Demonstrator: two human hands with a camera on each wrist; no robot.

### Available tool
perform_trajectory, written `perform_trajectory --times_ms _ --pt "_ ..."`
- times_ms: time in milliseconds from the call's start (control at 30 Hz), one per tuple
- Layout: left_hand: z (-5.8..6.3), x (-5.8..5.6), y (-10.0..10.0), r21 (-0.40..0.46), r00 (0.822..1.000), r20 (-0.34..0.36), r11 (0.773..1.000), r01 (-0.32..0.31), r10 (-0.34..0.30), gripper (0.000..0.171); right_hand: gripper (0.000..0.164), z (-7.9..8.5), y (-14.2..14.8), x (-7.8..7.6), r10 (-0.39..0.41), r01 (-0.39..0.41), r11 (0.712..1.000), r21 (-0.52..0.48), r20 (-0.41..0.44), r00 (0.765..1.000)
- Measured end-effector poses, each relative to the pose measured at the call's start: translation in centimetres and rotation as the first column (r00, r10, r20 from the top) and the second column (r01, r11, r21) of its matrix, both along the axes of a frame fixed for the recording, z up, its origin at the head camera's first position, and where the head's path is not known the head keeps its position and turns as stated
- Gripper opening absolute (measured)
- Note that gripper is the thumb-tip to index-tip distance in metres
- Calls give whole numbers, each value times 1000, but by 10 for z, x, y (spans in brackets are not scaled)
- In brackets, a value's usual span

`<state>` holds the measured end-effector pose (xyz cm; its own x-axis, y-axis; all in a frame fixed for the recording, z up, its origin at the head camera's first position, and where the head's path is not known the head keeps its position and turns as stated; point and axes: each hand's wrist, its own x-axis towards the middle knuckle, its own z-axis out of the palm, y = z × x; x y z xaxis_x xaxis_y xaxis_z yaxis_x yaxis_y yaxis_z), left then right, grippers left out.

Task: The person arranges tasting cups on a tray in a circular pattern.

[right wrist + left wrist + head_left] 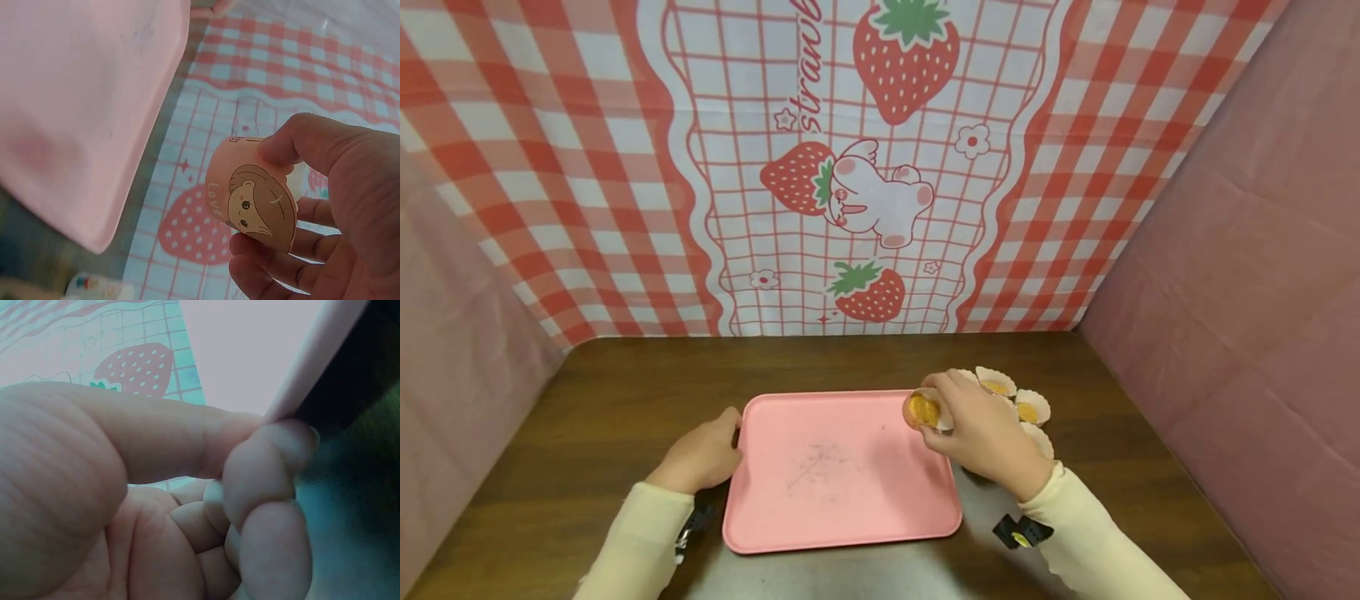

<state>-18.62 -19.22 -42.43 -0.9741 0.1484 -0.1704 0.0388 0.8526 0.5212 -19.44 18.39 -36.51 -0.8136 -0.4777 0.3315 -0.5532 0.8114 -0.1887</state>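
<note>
My left hand [703, 457] pinches the left rim of a pink rectangular tray [850, 508] between thumb and forefinger. The left wrist view gives the tray's edge [294, 381] between those fingertips. Over the tray's far right corner, my right hand [988, 433] holds a cupcake [923, 409] in a small paper cup, its yellow top showing. Printed on that cup [259, 200], in the right wrist view, are a cartoon face and the word LOVE. Dark marks, perhaps a faint pattern, lie on the tray's surface.
Several more cupcakes in pale, scallop-edged cups [1032, 408] stand right of the tray, partly hidden by my right hand and forearm. The dark wooden table [595, 433] meets a red checked strawberry cloth [865, 200] at the back. Pink cloth [1232, 275] flanks the right side.
</note>
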Motion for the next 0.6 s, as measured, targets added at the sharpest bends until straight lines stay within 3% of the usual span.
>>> perform_trajectory --times_ms 333,600 --pt "2 -1 -1 -3 1000 -2 1000 14 -14 37 49 6 -48 -9 57 -59 997 41 63 996" --pt "1 0 -2 -3 999 -22 1000 23 -23 33 52 -2 -84 -24 90 -106 989 102 150 985"
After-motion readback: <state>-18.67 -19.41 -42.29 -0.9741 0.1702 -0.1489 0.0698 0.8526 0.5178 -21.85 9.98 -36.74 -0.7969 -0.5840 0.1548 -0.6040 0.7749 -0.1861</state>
